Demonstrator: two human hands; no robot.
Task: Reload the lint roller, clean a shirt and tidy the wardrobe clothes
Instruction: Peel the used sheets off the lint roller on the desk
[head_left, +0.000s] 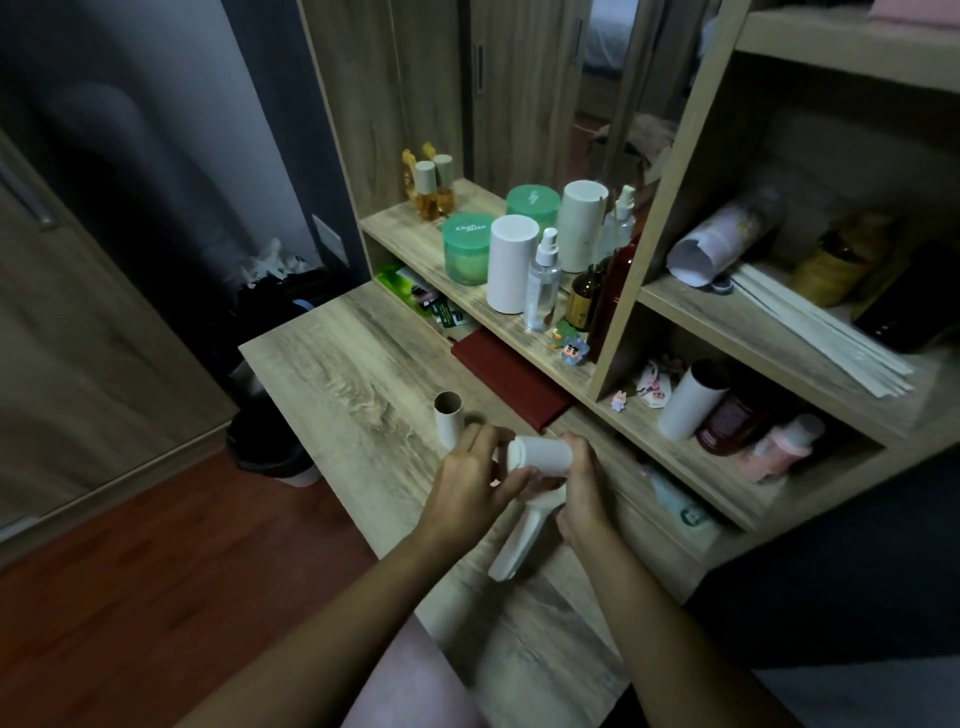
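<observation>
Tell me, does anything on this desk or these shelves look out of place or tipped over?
A bare cardboard tube stands alone on the desk, likely a spent core. On the lower shelf a white roll lies tilted rather than upright, and on the shelf above a paper-wrapped bottle lies on its side.

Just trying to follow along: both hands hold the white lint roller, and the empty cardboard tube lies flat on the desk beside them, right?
Not quite. The head view shows the empty cardboard tube standing on end on the desk, open end up, not lying flat. The rest holds: the left hand and right hand both hold the white lint roller, beside it.
</observation>
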